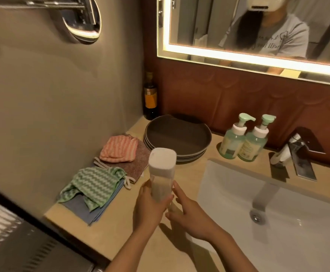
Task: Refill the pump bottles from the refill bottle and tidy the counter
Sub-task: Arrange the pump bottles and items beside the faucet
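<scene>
While both hands met over the front edge of the counter (120,228), the left hand (150,205) was wrapped around the lower body of the refill bottle (162,169), fingers closed on it, and held it upright above the surface with its white square cap toward the camera. The right hand (189,211) lay against the bottle's other side with fingers nearly straight, touching rather than clasping. Two green pump bottles (244,142) stood side by side at the counter's back edge, between the stack of dark plates (176,138) and the tap (293,154). Folded cloths (105,167) lay along the left edge, and a dark glass bottle (150,97) stood in the back left corner. The white basin (278,222) filled the counter's right side.
</scene>
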A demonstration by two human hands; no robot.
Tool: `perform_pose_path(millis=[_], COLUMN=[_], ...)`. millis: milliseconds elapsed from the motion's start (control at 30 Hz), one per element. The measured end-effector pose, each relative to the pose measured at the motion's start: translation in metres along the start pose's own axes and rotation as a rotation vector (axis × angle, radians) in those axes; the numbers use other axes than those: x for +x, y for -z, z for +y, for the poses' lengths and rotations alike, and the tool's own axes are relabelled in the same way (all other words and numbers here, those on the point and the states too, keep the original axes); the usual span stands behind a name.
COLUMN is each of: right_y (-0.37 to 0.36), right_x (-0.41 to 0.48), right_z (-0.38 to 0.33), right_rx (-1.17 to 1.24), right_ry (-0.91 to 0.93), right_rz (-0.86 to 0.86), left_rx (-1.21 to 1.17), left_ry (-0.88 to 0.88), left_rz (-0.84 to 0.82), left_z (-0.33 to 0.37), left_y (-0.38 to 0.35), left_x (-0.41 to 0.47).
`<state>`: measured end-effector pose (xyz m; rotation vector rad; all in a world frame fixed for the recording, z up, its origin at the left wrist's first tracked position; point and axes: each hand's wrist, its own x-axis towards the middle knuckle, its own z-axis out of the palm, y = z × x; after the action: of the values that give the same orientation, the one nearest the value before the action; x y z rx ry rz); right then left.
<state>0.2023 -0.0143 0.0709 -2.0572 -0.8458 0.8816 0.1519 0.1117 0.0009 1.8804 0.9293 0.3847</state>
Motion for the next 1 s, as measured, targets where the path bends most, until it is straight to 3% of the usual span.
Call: perform_pose_path(millis=[233,400,533,767,867,1000], right_y=[0.019,0.038,0.047,0.05,0.05,0.054], right_x=[0.025,0.041,0.041,-0.02,-0.063,-0.137], right_z=[0.012,0.009,0.032,0.088,0.112,0.137], right_rx=[0.011,0.081,0.135,0.312,0.353,0.325], right_ry=[-0.092,-0.13,-0.219,-0.31,-0.334,-0.364], right_rz=[0.192,0.272,0.339,0.524,0.592,0.694], left_rx=[0.18,0.198,0.119,-0.124,-0.164,-0.174], left_ry=[-0.161,-0.157,-0.053,0.04,-0.019,-0.09], left_rz=[-0.178,-0.22,-0.244,-0.062,-0.227,-0.638], left_z=[0.032,0.048,0.04,0.022,0.038,0.068], left_y=[-0.027,-0.046,-0.056,-0.054,-0.068,-0.099], left_x=[0.049,0.076,0.08,-0.003,-0.048,-0.092])
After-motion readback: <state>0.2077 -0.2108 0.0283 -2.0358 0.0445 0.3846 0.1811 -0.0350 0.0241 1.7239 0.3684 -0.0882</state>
